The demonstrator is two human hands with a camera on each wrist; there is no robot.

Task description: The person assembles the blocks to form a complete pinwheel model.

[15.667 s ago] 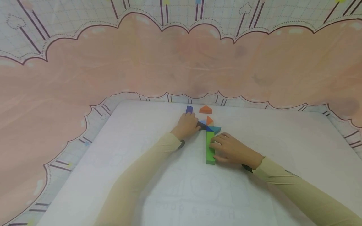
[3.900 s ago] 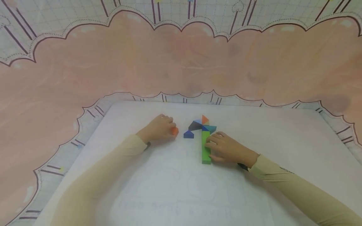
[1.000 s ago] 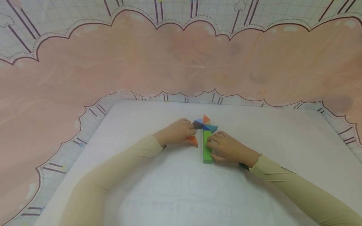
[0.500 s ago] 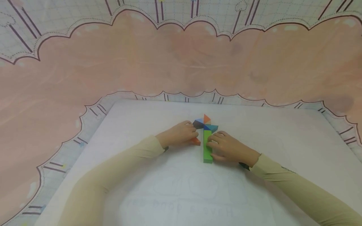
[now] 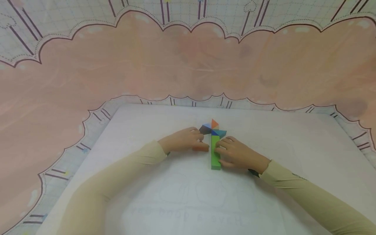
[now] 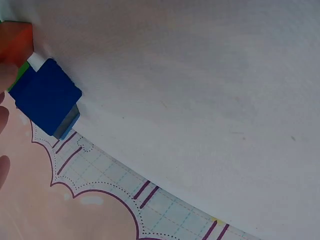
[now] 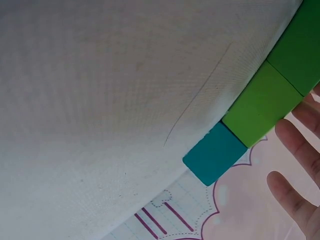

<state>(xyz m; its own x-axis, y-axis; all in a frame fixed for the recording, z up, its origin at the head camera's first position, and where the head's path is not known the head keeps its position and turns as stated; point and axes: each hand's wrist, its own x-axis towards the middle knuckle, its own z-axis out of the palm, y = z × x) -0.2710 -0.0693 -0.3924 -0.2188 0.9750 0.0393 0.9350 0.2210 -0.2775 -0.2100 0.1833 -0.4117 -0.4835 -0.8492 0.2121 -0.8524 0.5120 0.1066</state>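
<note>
In the head view my left hand [image 5: 184, 139] is over an orange triangular block [image 5: 200, 148], its thumb touching the block and the other fingers apart from it. A fingertip also overlaps the orange block [image 6: 17, 42] in the left wrist view. My right hand [image 5: 238, 154] rests along the long green block piece [image 5: 215, 160]. In the right wrist view its fingers [image 7: 302, 147] lie relaxed beside a light green block [image 7: 262, 104] and a darker green block [image 7: 300, 47]. The small blue triangular block is not plainly visible.
Past the green piece, triangular blocks form a pinwheel: orange [image 5: 214, 124], teal [image 5: 221, 133], and a light blue one with a dark side [image 5: 205, 130]. They lie on a white tabletop [image 5: 164, 202] with faint lettering. A patterned pink cloth [image 5: 188, 68] surrounds it.
My left hand has brought the orange block from the far left to beside the green piece. Over the last half second the thumb and fingers have spread. My right hand stays put.
</note>
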